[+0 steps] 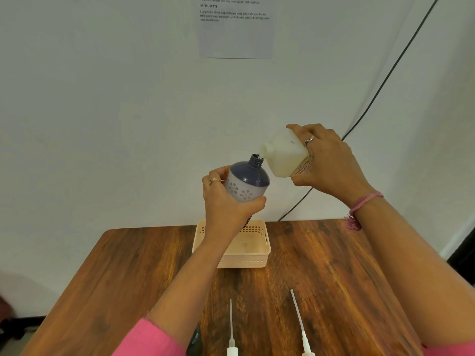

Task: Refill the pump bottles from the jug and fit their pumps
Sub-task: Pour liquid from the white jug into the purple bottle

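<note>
My left hand grips a dark blue pump bottle with a pale flowered band, held in the air above the table and tilted right, its neck uncapped. My right hand holds the white translucent jug tipped leftward, its spout right at the bottle's mouth. Two white pumps lie on the wooden table near its front edge, tubes pointing away from me: one in the middle, another to its right.
A cream plastic basket stands on the wooden table under the bottle, by the wall. A dark object peeks out beside my left forearm. A black cable runs down the wall. A printed sheet hangs above.
</note>
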{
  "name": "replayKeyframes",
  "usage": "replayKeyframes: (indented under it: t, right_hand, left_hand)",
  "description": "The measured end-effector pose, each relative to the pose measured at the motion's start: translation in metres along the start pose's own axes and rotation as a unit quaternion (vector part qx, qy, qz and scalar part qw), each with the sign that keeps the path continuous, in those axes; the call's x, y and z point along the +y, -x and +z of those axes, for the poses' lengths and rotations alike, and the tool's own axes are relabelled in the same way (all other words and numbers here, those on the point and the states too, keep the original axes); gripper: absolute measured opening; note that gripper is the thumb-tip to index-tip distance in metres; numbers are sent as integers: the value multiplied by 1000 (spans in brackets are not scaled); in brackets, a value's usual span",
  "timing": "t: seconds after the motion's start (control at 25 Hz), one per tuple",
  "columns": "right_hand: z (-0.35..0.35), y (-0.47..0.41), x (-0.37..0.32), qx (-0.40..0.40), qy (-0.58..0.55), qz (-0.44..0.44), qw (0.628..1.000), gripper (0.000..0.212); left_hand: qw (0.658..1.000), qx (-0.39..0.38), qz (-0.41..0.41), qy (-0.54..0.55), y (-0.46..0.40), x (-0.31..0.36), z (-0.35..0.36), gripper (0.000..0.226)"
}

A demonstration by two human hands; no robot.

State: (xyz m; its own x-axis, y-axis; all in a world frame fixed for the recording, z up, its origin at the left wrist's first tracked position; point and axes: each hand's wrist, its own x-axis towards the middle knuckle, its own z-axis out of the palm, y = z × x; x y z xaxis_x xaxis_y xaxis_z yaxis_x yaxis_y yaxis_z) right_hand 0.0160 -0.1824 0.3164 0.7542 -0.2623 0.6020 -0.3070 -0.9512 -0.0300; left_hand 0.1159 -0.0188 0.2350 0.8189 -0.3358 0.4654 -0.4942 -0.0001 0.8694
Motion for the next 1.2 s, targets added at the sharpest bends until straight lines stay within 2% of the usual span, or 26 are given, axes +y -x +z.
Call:
replayKeyframes:
  t: [1.2]
  right_hand:
    - [3,-2,-2,9,17,-15,1000,98]
  left_hand:
    - [1000,4,-5,11,1,-5,-1,82]
